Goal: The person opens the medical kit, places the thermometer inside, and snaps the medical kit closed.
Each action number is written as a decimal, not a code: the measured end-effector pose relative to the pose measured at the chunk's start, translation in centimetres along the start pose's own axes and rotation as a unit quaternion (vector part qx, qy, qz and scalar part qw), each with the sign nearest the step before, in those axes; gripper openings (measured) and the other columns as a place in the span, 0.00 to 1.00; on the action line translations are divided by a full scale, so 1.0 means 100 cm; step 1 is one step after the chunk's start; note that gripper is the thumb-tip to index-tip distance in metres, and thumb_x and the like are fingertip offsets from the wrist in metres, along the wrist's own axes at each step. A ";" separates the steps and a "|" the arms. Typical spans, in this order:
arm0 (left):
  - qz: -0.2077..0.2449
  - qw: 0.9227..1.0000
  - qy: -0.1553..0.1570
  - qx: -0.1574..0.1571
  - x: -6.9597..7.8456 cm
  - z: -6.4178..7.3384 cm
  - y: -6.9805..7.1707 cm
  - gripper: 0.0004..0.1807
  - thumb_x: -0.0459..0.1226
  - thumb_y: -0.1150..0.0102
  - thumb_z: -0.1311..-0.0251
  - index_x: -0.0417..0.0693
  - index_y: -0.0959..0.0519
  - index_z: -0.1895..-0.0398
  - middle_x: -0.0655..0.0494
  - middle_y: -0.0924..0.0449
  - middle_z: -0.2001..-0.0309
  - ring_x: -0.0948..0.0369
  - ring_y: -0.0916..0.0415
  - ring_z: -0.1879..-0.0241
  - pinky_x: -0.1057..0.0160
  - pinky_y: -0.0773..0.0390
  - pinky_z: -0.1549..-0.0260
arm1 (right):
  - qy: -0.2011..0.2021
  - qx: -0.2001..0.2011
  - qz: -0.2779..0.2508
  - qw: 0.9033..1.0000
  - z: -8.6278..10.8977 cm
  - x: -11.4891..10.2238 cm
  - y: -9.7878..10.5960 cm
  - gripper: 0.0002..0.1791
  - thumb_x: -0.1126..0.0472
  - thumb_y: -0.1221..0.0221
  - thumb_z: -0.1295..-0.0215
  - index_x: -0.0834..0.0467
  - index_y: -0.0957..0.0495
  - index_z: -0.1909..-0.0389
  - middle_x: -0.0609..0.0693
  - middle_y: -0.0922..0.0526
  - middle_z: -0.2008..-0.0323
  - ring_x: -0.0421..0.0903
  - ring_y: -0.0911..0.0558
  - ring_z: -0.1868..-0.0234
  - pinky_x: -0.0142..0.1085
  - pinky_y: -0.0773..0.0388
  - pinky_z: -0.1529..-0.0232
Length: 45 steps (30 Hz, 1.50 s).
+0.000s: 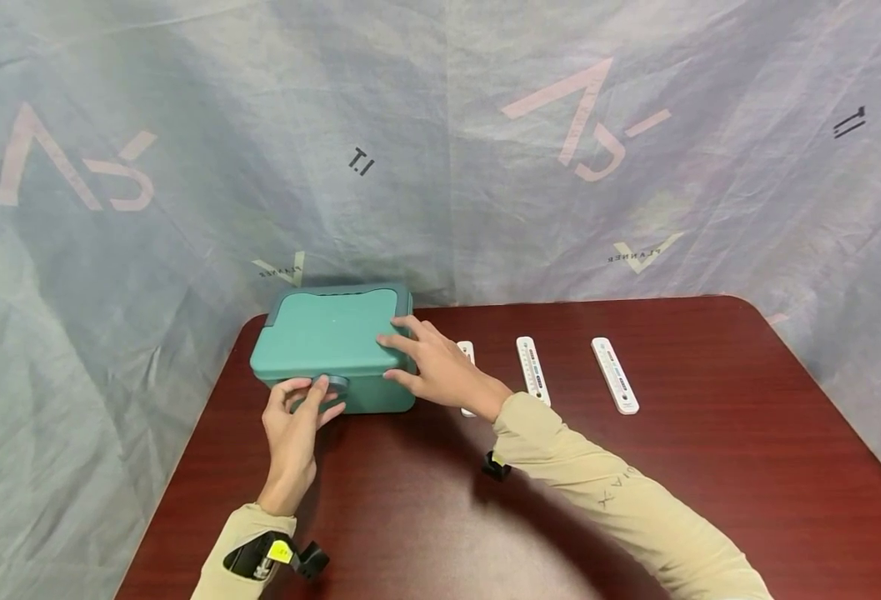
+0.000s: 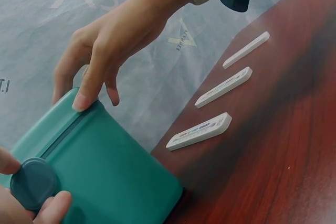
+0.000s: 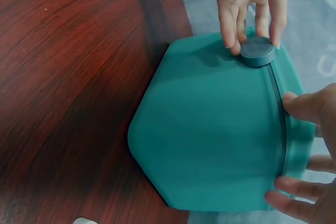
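Observation:
A teal lunch box (image 1: 327, 333) with its lid down sits at the table's back left. On its front is a round grey-teal latch knob (image 3: 258, 53). My left hand (image 1: 292, 433) pinches this knob at its sides, thumb against one edge and fingers at the other. With fingers spread, my right hand (image 1: 443, 367) rests on the right end of the lid. In the left wrist view, the right thumb (image 2: 83, 100) presses near the lid's seam (image 2: 60, 139). What the box holds is hidden.
Three white thermometers (image 1: 533, 371) lie apart in a row on the dark red table (image 1: 710, 467), right of the box. The right hand and wrist partly cover the nearest one (image 1: 467, 350). Grey printed cloth (image 1: 440, 167) hangs behind the table.

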State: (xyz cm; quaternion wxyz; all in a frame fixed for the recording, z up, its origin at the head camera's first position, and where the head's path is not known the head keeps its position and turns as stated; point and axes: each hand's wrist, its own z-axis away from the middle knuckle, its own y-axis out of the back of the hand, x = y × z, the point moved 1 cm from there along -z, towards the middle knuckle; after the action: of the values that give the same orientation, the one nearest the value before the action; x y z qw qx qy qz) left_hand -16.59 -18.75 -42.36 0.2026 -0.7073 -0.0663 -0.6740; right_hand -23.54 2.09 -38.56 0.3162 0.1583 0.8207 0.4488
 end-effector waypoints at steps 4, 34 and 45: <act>0.021 1.000 0.003 0.014 -0.001 0.002 -0.001 0.19 0.37 0.38 0.40 0.36 0.34 0.53 0.44 0.32 0.58 0.49 0.21 0.62 0.53 0.19 0.64 | 0.005 0.004 0.005 1.000 0.000 -0.001 -0.002 0.27 0.51 0.39 0.37 0.54 0.27 0.38 0.59 0.36 0.36 0.53 0.31 0.42 0.41 0.26 0.52; 0.049 0.998 0.015 0.031 0.003 0.005 0.000 0.21 0.39 0.35 0.42 0.37 0.34 0.57 0.46 0.33 0.62 0.54 0.23 0.68 0.52 0.19 0.67 | 0.022 0.015 0.000 1.000 0.001 -0.001 -0.004 0.27 0.52 0.40 0.35 0.56 0.29 0.37 0.60 0.38 0.35 0.54 0.30 0.42 0.43 0.28 0.48; 0.065 0.998 0.012 0.022 0.004 0.009 0.000 0.19 0.38 0.37 0.41 0.37 0.35 0.56 0.44 0.31 0.57 0.53 0.23 0.66 0.51 0.19 0.66 | 0.023 0.016 0.003 1.000 0.003 0.000 -0.004 0.27 0.53 0.40 0.35 0.57 0.29 0.37 0.62 0.38 0.35 0.56 0.30 0.41 0.44 0.28 0.47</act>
State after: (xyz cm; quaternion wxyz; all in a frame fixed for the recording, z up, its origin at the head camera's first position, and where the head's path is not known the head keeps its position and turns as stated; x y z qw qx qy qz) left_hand -15.72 -18.46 -41.97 0.2623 -0.6972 -0.0326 -0.6663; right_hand -23.33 2.04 -39.04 0.2934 0.1550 0.8343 0.4403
